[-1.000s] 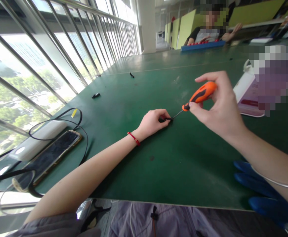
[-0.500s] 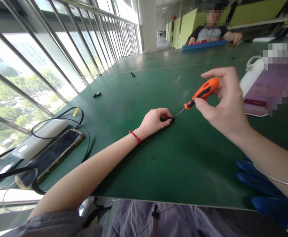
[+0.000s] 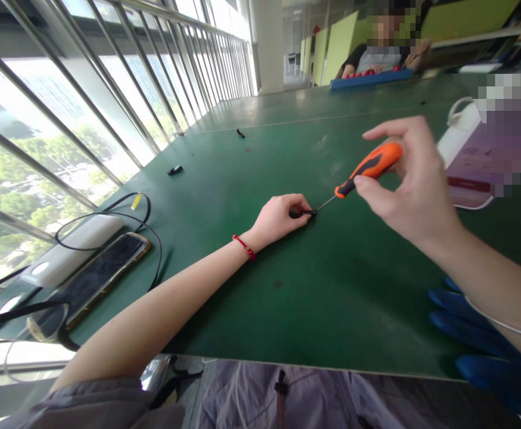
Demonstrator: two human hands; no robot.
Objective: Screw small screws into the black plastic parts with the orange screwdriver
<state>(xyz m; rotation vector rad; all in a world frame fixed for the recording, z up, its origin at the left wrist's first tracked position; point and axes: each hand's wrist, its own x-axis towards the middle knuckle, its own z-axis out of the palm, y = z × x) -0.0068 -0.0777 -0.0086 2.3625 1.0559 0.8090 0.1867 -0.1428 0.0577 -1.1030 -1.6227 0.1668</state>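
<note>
My left hand rests on the green table and pinches a small black part against it. A red string bracelet circles that wrist. My right hand grips an orange and black screwdriver by its handle, tilted down to the left. Its thin metal tip meets the small black part right beside my left fingertips.
A phone, a white power bank and black cables lie at the left edge by the window railing. Two small black pieces lie farther back. A blue glove sits under my right forearm. Another person sits at the far end behind a blue tray.
My right hand has lifted slightly and shifted right with the screwdriver, its tip staying on the black part. My left hand has kept still.
</note>
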